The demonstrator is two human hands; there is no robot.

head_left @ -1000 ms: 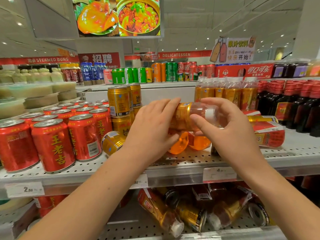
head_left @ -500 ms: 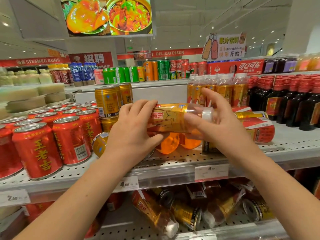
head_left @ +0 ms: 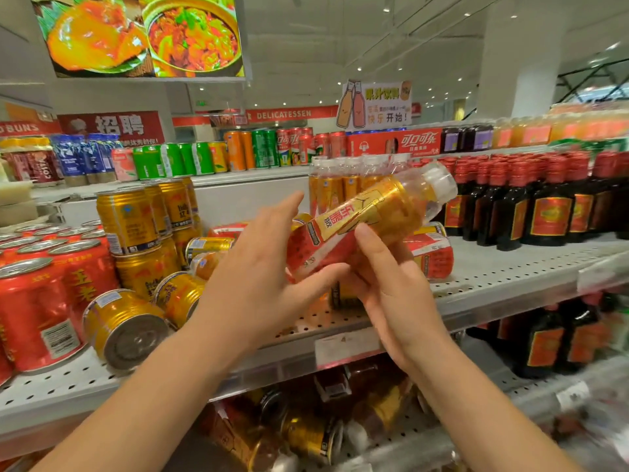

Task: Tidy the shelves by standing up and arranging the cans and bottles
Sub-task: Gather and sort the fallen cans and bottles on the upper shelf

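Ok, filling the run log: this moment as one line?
bottle: tilted, cap upper-right | right hand: grips bottle | left hand: touches base

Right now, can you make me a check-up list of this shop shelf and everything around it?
Surface: white shelf with holes, price tags on its front edge.
Job's things: tilted orange bottle in hand; gold cans lying on their sides; red cans upright.
Clutter: jumbled pile on the lower shelf.
Hands: right hand grips the bottle; left hand steadies its bottom with straight fingers.
Cables: nothing seen.
Surroundings: dark bottles in rows at right, food pictures overhead.
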